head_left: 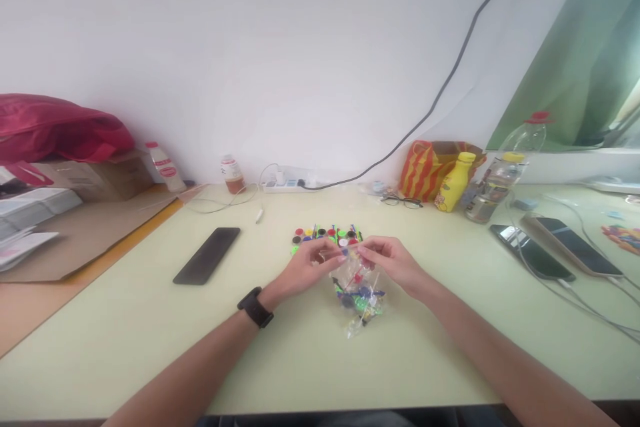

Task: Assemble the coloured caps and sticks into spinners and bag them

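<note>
Wall (280, 60): white, behind everything.
Table (165, 353): pale green, wide, set against that wall.
Striped bag (416, 170): red and yellow, standing at the back right, just beside a yellow bottle (454, 185).
Clear plastic bag (353, 277): at the middle of the table, containing small coloured pieces (361, 302) (blurred, with blue, green and red showing).
Black phone (207, 255): lying flat, well to the left of the clear bag.
Right hand (393, 260): thumb and fingers pinched together on the clear bag's far edge.
Left hand (306, 267): pinched on that same edge, facing the right.
Watch (256, 307): black, around the left wrist.
Coloured discs (320, 233): grouped just beyond the fingers, partly hidden.
</note>
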### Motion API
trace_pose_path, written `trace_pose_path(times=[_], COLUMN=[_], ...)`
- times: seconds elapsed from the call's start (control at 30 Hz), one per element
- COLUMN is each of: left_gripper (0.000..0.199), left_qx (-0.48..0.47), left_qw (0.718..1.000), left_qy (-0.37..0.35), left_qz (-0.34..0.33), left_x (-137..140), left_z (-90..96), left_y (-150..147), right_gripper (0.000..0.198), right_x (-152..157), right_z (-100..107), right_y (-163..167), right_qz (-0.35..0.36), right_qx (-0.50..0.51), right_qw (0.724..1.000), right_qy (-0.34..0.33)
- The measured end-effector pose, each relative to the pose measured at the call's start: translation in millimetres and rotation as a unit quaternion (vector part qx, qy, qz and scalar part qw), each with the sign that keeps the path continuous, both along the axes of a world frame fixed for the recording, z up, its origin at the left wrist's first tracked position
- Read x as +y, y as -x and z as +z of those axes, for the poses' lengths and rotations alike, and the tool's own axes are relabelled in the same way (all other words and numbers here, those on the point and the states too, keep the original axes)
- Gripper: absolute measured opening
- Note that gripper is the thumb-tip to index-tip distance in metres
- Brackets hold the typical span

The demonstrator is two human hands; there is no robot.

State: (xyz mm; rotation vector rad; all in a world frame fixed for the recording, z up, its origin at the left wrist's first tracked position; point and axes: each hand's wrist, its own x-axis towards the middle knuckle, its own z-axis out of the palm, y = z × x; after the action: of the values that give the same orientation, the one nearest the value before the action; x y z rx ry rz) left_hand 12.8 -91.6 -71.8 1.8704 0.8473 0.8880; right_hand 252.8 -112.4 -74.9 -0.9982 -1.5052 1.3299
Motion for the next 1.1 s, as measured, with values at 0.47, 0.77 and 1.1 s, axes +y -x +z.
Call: trace_pose_path(times=[0.47,0.77,1.1], left_gripper=[0.03,0.026,0.031], left_qx=[-0.033,-0.051,-0.134], left_qw=[0.998,0.998,0.985], left_qy=[0.001,0.022,0.103], left_qz=[0.047,0.013,0.026], left_x=[3.4,1.7,5.1], left_z=[-6.2,-9.4,-2.8], left_y=[0.9,-1.9,1.2], right_gripper=[0.029,0.03,0.023], right_x=[0.9,-1.4,2.1], right_z=[-3.9,-1.6,3.4], right_y=[2.4,1.3,-4.2], right_qz=[0.002,0.025,-0.019], right_qx=[-0.047,-0.012,0.031], right_qw=[0.997,0.998,0.999], right_qy=[0.06,0.051,-0.025])
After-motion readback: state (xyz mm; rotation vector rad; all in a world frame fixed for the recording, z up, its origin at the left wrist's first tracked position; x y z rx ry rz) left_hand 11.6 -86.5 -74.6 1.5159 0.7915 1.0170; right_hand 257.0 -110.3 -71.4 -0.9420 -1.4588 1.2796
